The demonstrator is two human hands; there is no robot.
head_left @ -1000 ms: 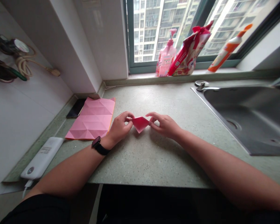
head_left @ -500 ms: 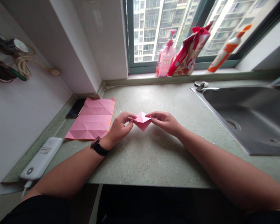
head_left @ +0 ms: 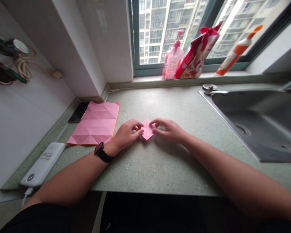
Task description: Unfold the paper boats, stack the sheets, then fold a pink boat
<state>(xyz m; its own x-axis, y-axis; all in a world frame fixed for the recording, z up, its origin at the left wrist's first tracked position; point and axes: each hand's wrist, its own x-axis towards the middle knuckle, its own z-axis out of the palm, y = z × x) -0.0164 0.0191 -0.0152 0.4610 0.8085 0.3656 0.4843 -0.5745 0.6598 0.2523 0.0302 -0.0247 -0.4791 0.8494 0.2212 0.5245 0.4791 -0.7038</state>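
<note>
Pink origami piece (head_left: 147, 130), corners hidden behind both hands (head_left: 124, 134) (head_left: 169, 131)

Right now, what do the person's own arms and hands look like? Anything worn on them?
Both forearms are bare: no sleeves, gloves or cables. Behind the left hand, the wrist wears a black wristwatch with a squarish face and a wide black strap. The right hand and its wrist show no watch, band or ring.

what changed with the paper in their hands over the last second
The folded paper turned from its darker red side to a pale pink side and became a narrower shape, while the left hand and right hand kept hold of its sides. The creased pink sheet and power bank stayed put.
</note>
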